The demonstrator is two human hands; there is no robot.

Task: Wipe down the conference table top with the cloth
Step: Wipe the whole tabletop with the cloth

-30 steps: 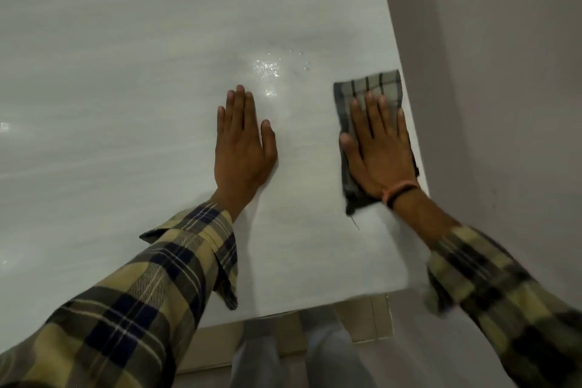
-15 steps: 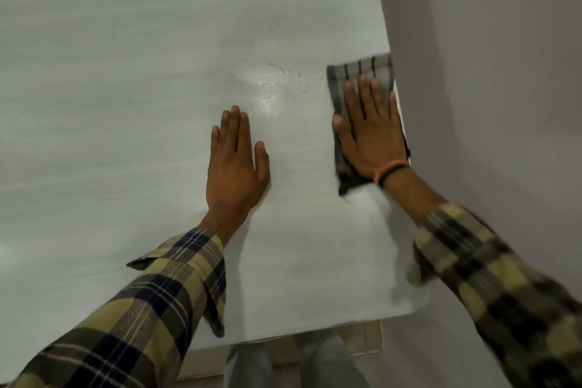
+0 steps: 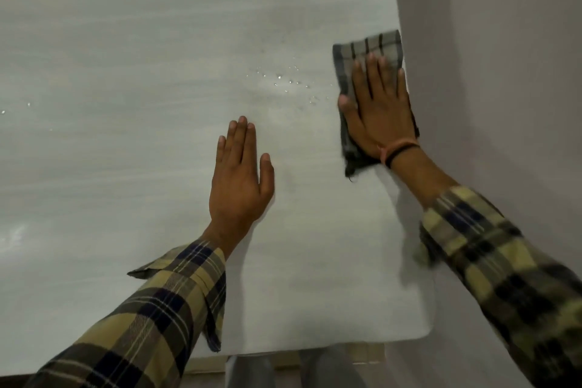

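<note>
Right hand [image 3: 379, 113], fingers flat, presses the grey checked cloth [image 3: 368, 50] at the pale grey conference table top's [image 3: 126, 72] right edge; left hand [image 3: 241, 179] rests flat; water droplets [image 3: 283, 82] beside the cloth remain unwiped.

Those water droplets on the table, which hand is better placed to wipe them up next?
The right hand. It already presses the grey checked cloth flat on the pale table top, just right of the water droplets. The left hand lies flat and bare, with no cloth under it.
</note>
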